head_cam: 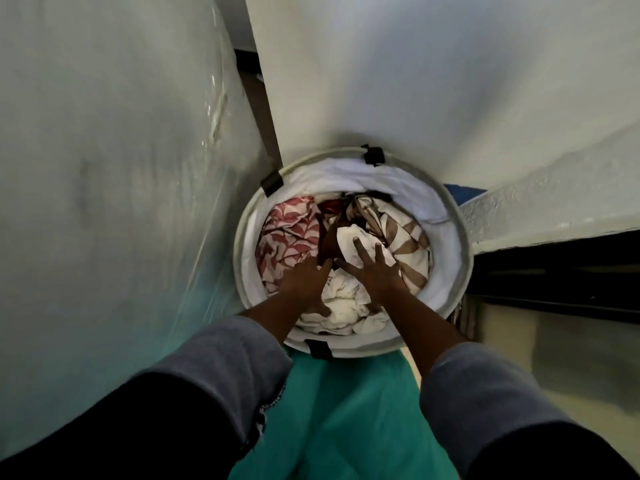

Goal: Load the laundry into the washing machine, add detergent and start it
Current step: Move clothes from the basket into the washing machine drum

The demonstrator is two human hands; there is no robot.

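Single head cam, wide-angle, looked steeply down and forward, close over the laundry basket [464,244] set against the wall [398,81].

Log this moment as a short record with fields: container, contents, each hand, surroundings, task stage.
container: round white laundry hamper with black tabs on its rim, standing in a corner
contents: red-and-white patterned cloth, brown-and-cream patterned cloth, crumpled white cloth
left hand: left hand reaching into the pile, fingers partly buried
right hand: right hand spread flat on the white cloth
surroundings: white walls; plastic-wrapped surface on the left
task stage: laundry in hamper; no washing machine in view
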